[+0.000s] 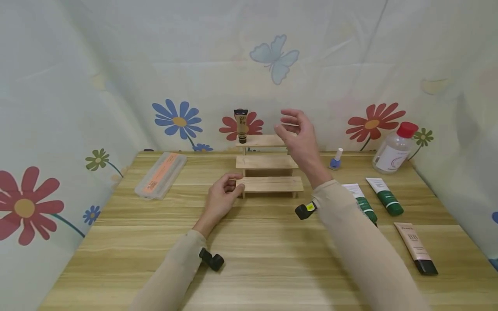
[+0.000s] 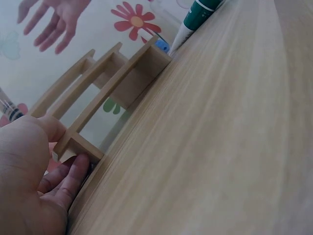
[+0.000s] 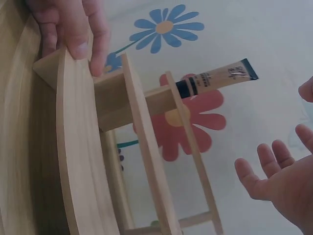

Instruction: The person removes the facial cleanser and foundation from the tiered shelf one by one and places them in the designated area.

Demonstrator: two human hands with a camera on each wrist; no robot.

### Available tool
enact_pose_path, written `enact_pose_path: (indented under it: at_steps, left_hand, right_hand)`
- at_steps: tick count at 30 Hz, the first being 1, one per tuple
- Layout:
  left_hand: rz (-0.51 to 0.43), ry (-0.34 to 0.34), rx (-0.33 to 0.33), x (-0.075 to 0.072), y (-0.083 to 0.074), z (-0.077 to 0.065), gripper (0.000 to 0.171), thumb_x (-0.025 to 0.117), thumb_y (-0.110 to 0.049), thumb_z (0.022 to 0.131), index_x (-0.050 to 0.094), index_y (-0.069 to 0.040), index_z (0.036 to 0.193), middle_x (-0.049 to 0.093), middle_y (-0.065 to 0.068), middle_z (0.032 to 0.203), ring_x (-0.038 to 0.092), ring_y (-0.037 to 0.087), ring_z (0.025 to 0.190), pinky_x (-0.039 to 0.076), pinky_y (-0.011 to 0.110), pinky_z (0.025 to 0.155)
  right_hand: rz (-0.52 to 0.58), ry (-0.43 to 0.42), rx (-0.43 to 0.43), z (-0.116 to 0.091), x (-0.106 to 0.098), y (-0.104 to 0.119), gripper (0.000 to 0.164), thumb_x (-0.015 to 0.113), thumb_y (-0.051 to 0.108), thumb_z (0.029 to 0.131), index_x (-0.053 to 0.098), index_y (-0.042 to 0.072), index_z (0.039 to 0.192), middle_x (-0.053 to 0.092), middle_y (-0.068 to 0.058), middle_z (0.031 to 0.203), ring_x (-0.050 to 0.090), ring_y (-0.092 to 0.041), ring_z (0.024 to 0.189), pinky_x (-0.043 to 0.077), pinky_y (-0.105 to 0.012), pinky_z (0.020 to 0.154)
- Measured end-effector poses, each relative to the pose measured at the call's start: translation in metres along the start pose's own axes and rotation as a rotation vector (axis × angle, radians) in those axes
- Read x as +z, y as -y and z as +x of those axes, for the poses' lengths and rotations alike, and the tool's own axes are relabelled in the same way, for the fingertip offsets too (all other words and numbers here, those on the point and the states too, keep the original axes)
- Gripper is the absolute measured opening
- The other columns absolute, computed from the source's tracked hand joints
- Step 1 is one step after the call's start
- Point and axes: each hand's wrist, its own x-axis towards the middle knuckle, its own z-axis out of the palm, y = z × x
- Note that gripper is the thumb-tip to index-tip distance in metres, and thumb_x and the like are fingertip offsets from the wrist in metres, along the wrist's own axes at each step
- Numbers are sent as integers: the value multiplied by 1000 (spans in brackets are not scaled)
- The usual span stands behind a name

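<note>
A small three-tier wooden display stand (image 1: 268, 184) stands toward the back of the table. My left hand (image 1: 222, 198) grips the left end of its lowest step, thumb on top and fingers around the side by the leg, as the left wrist view shows. On the left end of the top step a small beige tube with a black cap (image 1: 242, 126) stands upright, cap down. Holding nothing, my right hand (image 1: 298, 137) is raised in the air by the right end of the top step, its fingers loosely bent and apart from the tube.
A clear plastic case (image 1: 161, 176) lies at the left. To the right are a blue nail polish bottle (image 1: 335, 160), a clear bottle with a red cap (image 1: 394, 150), two green-and-white tubes (image 1: 389, 199) and a pink BB cream tube (image 1: 415, 248). Floral cloth hangs behind.
</note>
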Motion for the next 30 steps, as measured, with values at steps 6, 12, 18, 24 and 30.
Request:
enact_pose_path:
  at_steps: [6,12,18,24,30]
  left_hand:
    - [-1,-1,1,0,0,0,31,78,-29,107,76,-21,137,75,7,123,71,22,115,58,46,104]
    - [0,-8,5,0,0,1,29,77,-28,108,76,-19,136,75,6,121,71,23,113,59,45,103]
    - [-9,-8,16,-1,1,1,28,77,-26,108,77,-19,134,76,6,120,72,22,111,59,44,102]
    - [-11,-18,20,-1,1,2,28,77,-24,107,77,-17,134,76,7,117,72,22,109,60,44,101]
    - [1,-17,22,1,1,3,28,78,-24,107,77,-17,134,77,7,116,74,22,109,60,44,100]
  right_hand:
    - [34,11,7,11,24,-11,47,78,22,105,64,18,149,63,-12,145,65,-25,133,58,-46,109]
    - [64,39,3,20,44,-20,50,79,21,105,62,18,152,60,-21,151,64,-29,136,59,-46,109]
    - [76,65,-36,27,64,-26,52,77,16,106,60,9,155,62,-24,146,66,-31,131,59,-45,104]
    - [88,80,-31,35,82,-28,47,78,13,106,63,13,151,66,-20,140,67,-31,127,58,-41,105]
    - [77,77,-10,37,89,-32,42,76,11,107,63,11,148,69,-16,134,68,-29,123,57,-38,105]
